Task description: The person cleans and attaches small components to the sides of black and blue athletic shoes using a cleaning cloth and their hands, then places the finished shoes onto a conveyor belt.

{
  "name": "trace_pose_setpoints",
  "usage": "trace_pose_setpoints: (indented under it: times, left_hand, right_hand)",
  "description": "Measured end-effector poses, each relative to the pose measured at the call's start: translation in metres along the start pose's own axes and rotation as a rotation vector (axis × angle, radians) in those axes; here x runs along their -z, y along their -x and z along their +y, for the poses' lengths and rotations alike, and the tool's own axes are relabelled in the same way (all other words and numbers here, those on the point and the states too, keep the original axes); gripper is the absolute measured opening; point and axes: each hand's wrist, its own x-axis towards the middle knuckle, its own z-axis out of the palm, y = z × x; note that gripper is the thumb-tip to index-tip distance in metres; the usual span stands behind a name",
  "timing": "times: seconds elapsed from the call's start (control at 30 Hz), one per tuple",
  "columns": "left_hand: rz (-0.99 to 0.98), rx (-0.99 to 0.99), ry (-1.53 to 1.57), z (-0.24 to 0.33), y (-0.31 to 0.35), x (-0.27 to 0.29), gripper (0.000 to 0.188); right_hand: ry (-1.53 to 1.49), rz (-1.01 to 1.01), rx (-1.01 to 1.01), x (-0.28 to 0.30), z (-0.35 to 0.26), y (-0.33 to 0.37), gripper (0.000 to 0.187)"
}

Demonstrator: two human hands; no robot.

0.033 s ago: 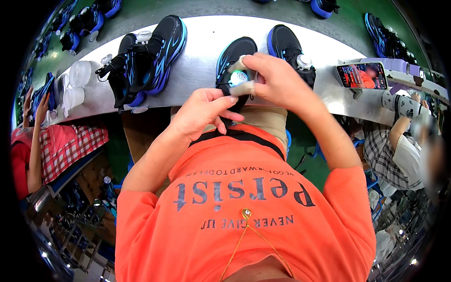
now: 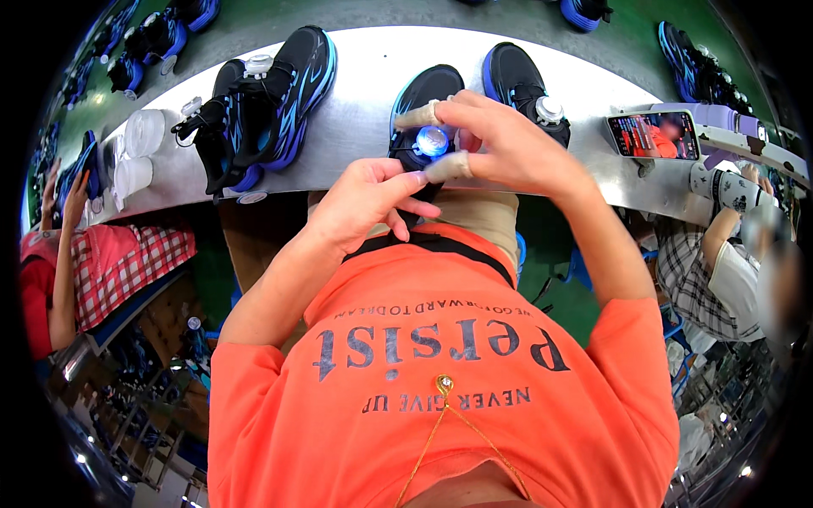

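Note:
A black shoe (image 2: 428, 85) with blue edging lies in front of me, toe pointing away, on the metal table's near edge. On its tongue a round dial (image 2: 432, 141) glows blue. My right hand (image 2: 500, 146), with pale covers on index finger and thumb, is over the shoe; those two fingers are apart, index above the dial, thumb just below it. Gripping the shoe's near end, my left hand (image 2: 368, 199) has its thumb and index finger together at the collar, other fingers loosely curled. What lies beneath those fingertips is hidden.
Dark shoes (image 2: 292, 93) with dials stand at left, another shoe (image 2: 517, 72) just right. Clear plastic cups (image 2: 140, 140) stand at far left. A phone (image 2: 652, 135) leans at right beside a patterned cup (image 2: 720, 186). Co-workers sit on both sides.
The right index finger has stretched leftward past the dial, and its thumb has shifted slightly right. The dial's light went from whitish green to blue. My left hand stays put.

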Motion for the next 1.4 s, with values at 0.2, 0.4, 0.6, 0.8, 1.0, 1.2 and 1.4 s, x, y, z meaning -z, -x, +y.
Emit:
trace_pose_setpoints:
  times: [0.2, 0.4, 0.6, 0.8, 1.0, 1.2, 1.4]
  left_hand:
    - [0.024, -0.009, -0.061, 0.008, 0.001, -0.008, 0.028]
    - [0.016, -0.002, -0.041, 0.007, 0.001, -0.01, 0.029]
    - [0.04, 0.013, -0.05, 0.007, -0.001, -0.011, 0.029]
    - [0.062, 0.013, -0.018, 0.009, 0.001, -0.016, 0.027]
    - [0.07, 0.026, -0.036, 0.009, 0.0, -0.014, 0.027]
    - [0.037, 0.06, -0.014, 0.011, -0.001, -0.009, 0.026]
    - [0.068, 0.032, 0.012, 0.009, -0.003, -0.014, 0.026]
  right_hand:
    - [0.206, 0.139, -0.022, -0.016, 0.015, 0.004, 0.036]
    - [0.15, 0.146, -0.04, -0.02, 0.015, 0.003, 0.035]
    - [-0.031, -0.036, -0.004, 0.004, 0.01, 0.0, 0.032]
    - [0.105, 0.058, -0.002, -0.007, 0.014, 0.002, 0.035]
    - [0.095, 0.139, -0.062, -0.018, 0.013, 0.005, 0.033]
    - [-0.005, -0.012, 0.052, -0.001, 0.015, -0.005, 0.027]
    - [0.139, 0.237, -0.058, -0.03, 0.011, 0.005, 0.022]
